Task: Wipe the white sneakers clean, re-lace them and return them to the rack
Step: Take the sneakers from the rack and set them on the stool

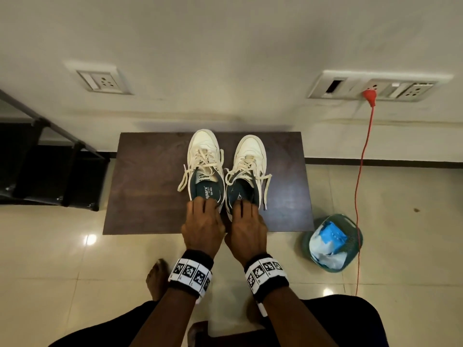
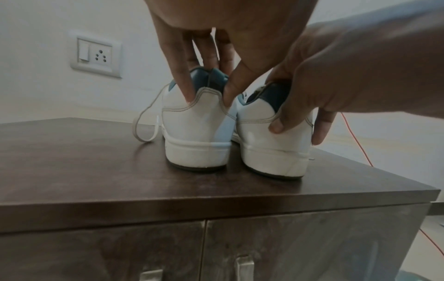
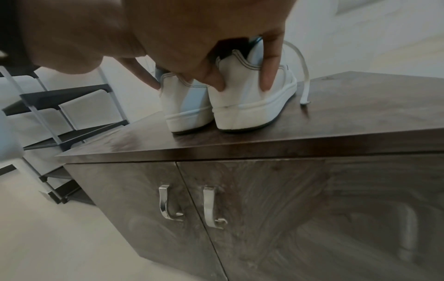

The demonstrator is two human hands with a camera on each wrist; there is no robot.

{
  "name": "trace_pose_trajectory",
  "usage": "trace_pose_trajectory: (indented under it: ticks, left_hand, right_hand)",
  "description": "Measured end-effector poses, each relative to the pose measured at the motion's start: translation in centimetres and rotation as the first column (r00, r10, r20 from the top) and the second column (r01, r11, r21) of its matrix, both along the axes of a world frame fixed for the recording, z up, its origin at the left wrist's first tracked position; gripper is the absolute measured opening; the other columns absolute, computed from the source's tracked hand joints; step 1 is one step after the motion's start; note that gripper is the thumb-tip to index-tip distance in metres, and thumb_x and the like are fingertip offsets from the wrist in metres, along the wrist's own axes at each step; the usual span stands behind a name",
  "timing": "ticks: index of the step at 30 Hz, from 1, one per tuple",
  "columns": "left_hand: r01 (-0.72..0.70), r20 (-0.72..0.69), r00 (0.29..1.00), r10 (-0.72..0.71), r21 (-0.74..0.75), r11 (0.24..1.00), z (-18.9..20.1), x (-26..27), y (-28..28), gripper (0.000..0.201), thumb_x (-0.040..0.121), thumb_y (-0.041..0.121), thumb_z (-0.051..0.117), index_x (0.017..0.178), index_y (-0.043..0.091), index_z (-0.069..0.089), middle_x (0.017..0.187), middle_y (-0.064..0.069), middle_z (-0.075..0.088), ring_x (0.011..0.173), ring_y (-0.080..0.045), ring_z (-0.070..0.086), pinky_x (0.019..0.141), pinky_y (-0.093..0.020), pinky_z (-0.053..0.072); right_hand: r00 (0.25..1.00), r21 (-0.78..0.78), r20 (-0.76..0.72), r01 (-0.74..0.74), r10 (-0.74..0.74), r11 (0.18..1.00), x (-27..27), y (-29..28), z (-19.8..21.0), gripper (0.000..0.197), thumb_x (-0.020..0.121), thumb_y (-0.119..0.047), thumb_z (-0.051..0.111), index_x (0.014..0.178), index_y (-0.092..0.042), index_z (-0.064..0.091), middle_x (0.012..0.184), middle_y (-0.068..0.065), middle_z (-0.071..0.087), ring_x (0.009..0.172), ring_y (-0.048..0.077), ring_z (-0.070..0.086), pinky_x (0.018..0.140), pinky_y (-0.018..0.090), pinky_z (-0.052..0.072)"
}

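Note:
Two white sneakers with teal linings stand side by side, toes toward the wall, on a dark wooden cabinet top (image 1: 140,186). Their laces are threaded but hang loose and untied. My left hand (image 1: 203,221) grips the heel of the left sneaker (image 1: 204,156), fingers inside the collar and thumb on the back (image 2: 206,91). My right hand (image 1: 246,221) grips the heel of the right sneaker (image 1: 249,161) the same way, thumb pressed on the heel counter (image 3: 242,76). Both soles rest on the cabinet (image 2: 96,171).
A black shoe rack (image 1: 37,159) stands left of the cabinet, also seen in the right wrist view (image 3: 60,106). A teal basket (image 1: 333,244) with blue cloths sits on the floor at right. A red cord (image 1: 360,171) runs from a wall socket. My bare foot (image 1: 156,279) is on the tiles.

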State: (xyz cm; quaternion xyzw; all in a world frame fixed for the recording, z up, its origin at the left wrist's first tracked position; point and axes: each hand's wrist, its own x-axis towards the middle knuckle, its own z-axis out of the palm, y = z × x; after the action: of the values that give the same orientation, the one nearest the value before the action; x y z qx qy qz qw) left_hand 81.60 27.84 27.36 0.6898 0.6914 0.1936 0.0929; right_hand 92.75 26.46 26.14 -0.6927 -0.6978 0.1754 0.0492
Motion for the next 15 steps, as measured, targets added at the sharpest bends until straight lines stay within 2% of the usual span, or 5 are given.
trace_pose_trajectory:
  ticks: [2,4,9,12,15]
  left_hand:
    - [-0.006,-0.012,1.0,0.005,-0.038,0.999,0.4,0.2,-0.2,0.018,0.089,0.025,0.051,0.091,0.012,0.063,0.094,-0.009,0.056,0.088,-0.028,0.054,0.045,-0.034,0.044]
    - [-0.014,-0.049,0.999,0.01,-0.092,0.996,0.8,0.2,-0.3,0.015,0.081,0.019,0.066,0.095,0.012,0.063,0.098,-0.009,0.057,0.094,-0.029,0.054,0.047,-0.035,0.044]
    - [0.009,-0.111,0.993,-0.036,-0.234,0.972,2.7,0.5,-0.8,0.045,0.061,0.007,0.079,0.103,0.01,0.064,0.105,-0.01,0.063,0.104,-0.031,0.054,0.062,-0.04,0.054]
    - [0.065,-0.121,0.988,-0.091,-0.2,0.978,4.2,0.5,-1.8,0.051,0.055,0.003,0.08,0.104,0.01,0.065,0.103,-0.011,0.064,0.1,-0.031,0.055,0.069,-0.04,0.055]
    - [0.126,-0.083,0.987,-0.135,-0.109,0.986,5.7,1.5,-2.8,0.045,0.058,0.001,0.077,0.101,0.01,0.065,0.099,-0.011,0.064,0.094,-0.031,0.056,0.068,-0.04,0.054]
  right_hand:
    - [1.0,-0.012,0.023,-0.016,0.016,1.0,0.1,-0.1,0.2,0.074,0.061,-0.022,0.082,0.128,-0.002,0.057,0.118,0.016,0.063,0.101,0.031,0.063,0.072,0.036,0.058]
    - [0.997,-0.016,0.052,-0.047,0.048,0.999,0.1,-0.1,0.4,0.07,0.065,-0.023,0.081,0.128,-0.001,0.056,0.117,0.017,0.063,0.101,0.032,0.062,0.073,0.038,0.059]
    - [0.991,0.038,0.1,-0.092,0.088,0.995,1.0,-0.7,2.0,0.048,0.072,-0.015,0.078,0.116,-0.002,0.062,0.107,0.016,0.065,0.095,0.031,0.063,0.066,0.037,0.058]
    - [0.99,0.073,0.081,-0.121,0.115,0.99,1.6,-1.6,3.4,0.046,0.071,-0.01,0.076,0.114,-0.004,0.063,0.109,0.015,0.064,0.099,0.03,0.061,0.067,0.035,0.058]
    - [0.997,0.092,-0.008,-0.077,0.078,0.993,2.9,-2.8,4.2,0.053,0.066,-0.003,0.076,0.117,-0.007,0.061,0.113,0.012,0.062,0.103,0.029,0.06,0.066,0.035,0.058]
